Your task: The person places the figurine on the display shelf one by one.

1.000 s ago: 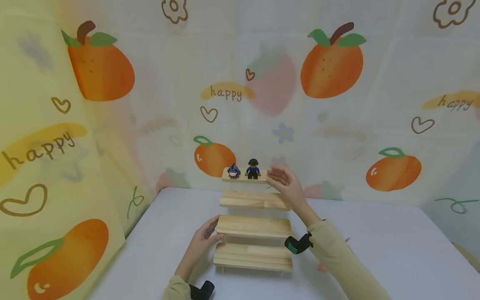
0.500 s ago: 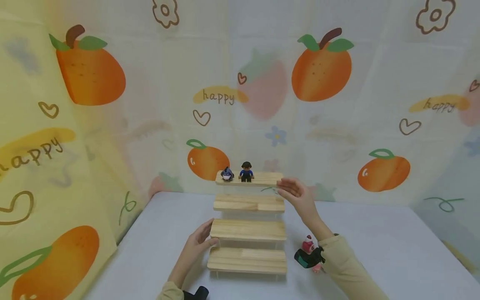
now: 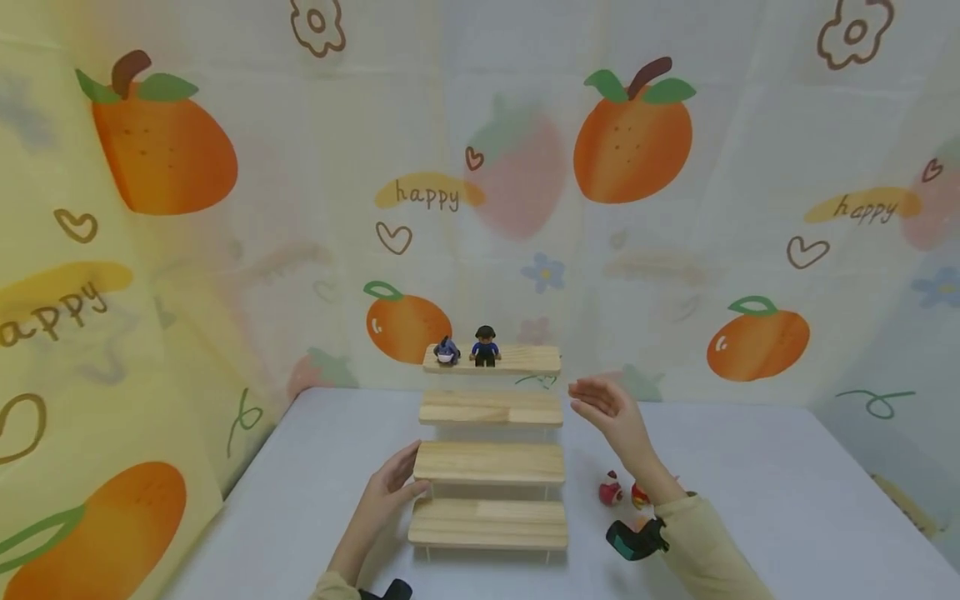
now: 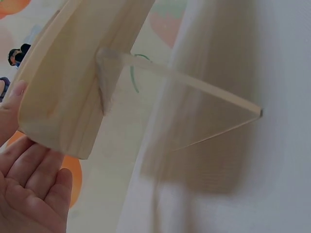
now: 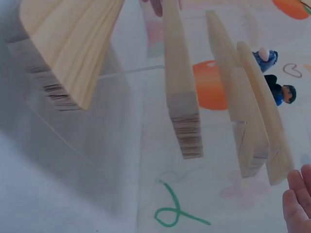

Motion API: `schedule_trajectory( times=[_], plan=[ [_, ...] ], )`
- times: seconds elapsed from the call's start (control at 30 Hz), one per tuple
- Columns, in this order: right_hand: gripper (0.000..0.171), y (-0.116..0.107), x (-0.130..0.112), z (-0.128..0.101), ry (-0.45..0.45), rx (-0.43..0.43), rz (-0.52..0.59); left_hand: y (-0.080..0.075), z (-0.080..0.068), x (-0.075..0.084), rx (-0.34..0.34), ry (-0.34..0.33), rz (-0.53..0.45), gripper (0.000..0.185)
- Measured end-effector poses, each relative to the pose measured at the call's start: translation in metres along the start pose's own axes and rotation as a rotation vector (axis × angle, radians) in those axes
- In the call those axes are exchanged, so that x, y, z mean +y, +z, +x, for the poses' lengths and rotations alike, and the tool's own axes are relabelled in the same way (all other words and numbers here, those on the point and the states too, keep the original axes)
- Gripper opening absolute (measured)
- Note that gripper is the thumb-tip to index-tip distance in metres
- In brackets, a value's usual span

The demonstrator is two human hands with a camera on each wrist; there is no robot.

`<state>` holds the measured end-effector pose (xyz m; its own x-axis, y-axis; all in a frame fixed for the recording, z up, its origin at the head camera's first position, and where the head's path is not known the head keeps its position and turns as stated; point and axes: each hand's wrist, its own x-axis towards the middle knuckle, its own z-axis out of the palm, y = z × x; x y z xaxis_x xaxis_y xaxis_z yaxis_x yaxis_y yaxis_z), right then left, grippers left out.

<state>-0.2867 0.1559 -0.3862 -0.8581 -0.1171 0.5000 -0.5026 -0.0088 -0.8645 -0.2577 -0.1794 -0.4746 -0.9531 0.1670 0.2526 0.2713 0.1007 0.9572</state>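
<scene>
Shelves of pale wood make up the stepped stand (image 3: 489,454) in front of you, four planks on clear supports rising away from you on the grey table (image 3: 750,467), each plank's long axis running left to right across your view. Your left hand (image 3: 390,492) is the nearer one: it rests against the left end of the second plank from the bottom, fingers straight and relaxed along the end, holding nothing; the left wrist view shows the same open palm (image 4: 29,194) just under the plank's end. Your right hand (image 3: 611,412) hangs in the air to the right of the stand, level with the second plank from the top and just beside its right end without touching it, palm turned inward toward the wood, fingers extended and loose, gripping nothing. From those fingertips the stand lies to the left, and the top plank is up and to the left. On that top plank, toward its left end, a small blue-grey figure (image 3: 447,352) stands just beside a dark-haired figure in blue (image 3: 485,346). Down on the table, right of the stand and near your right sleeve (image 3: 705,550), lie two small red and white toys (image 3: 622,492), too small to make out. Fruit-printed cloth (image 3: 637,133) hangs behind it all.
</scene>
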Motion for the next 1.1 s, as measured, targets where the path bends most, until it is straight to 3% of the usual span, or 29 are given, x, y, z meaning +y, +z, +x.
schedule_trajectory(
  times=[0.33, 0.87, 1.1],
  plan=[
    [0.031, -0.008, 0.007, -0.024, 0.008, 0.0, -0.034, 0.0, 0.0, 0.002, -0.009, -0.001, -0.011, 0.061],
    [0.031, -0.022, 0.023, -0.06, 0.137, 0.022, -0.114, 0.0, -0.001, -0.001, 0.008, -0.006, 0.004, 0.063],
    [0.033, -0.029, 0.044, -0.068, 0.244, 0.039, -0.285, 0.0, -0.001, -0.002, 0.0, 0.011, 0.01, 0.062]
  ],
)
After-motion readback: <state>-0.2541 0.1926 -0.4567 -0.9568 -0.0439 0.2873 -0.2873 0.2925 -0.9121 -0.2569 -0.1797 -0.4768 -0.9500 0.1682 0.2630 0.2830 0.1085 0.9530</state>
